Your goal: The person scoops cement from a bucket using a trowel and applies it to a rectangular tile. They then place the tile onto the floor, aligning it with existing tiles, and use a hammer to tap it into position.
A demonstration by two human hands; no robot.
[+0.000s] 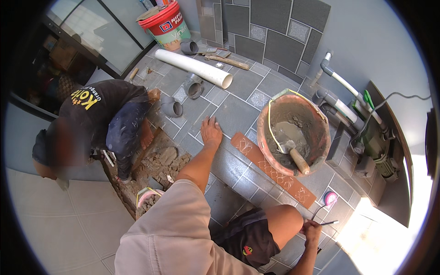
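Note:
My left hand (211, 132) lies palm down on the grey tiled floor (236, 114), fingers out, holding nothing. At the lower right my right hand (312, 233) is closed around a thin dark stick with a pale tip (331, 222); I cannot make out its kind. A dark cord runs from beside that hand up to a small pink round thing (330, 198). Between and beyond my hands stands a round bucket (262, 137) with wet grey mortar (288, 130). A trowel (299, 160) rests in it, its wooden handle against the near rim. Below the bucket lies a reddish-brown strip (298, 192) with pale crisscross marks.
At the left a person (103, 107) crouches by a dug pit (167, 158) with rubble. A small mortar bucket (150, 198) stands near my left arm. Beyond lie a white pipe (195, 68), grey pipe fittings (171, 107) and a paint bucket (167, 27). A pump (380, 149) stands right.

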